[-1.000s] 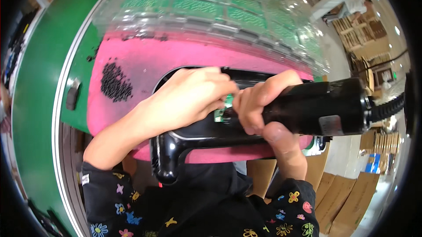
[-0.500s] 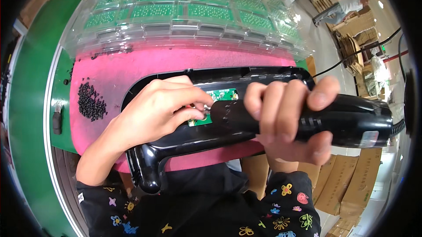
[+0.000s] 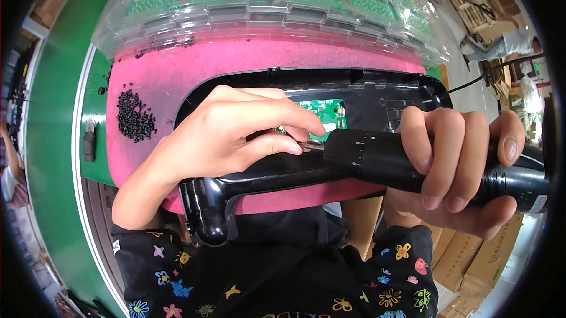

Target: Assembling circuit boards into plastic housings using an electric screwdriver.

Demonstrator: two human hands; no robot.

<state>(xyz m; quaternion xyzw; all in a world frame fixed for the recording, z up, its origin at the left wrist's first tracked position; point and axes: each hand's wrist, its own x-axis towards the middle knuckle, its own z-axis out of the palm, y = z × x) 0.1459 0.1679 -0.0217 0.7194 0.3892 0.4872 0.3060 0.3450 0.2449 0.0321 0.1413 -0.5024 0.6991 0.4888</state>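
Note:
My right hand (image 3: 457,162) wraps round a black electric screwdriver (image 3: 368,154), held nearly level with its bit pointing left. At the bit's tip my left hand (image 3: 233,132) pinches with thumb and forefinger; whatever small thing is between them is hidden. Both hands are over a long black plastic housing (image 3: 289,178), lying open side up with a rounded stub at its lower left. Inside it, partly behind the left fingers, sits a small green circuit board (image 3: 333,119).
A pink mat (image 3: 236,53) lies under the housing. Small black screws (image 3: 135,119) are heaped at its left, beside a dark-handled knife (image 3: 89,144). Clear trays of green boards (image 3: 236,8) stand behind. Cardboard boxes (image 3: 486,256) are at lower right; a person (image 3: 507,44) stands far right.
Both hands and the screwdriver have shifted right in the picture, along with the whole view. The screwdriver's tip has drawn back slightly, showing more metal bit by my left fingertips.

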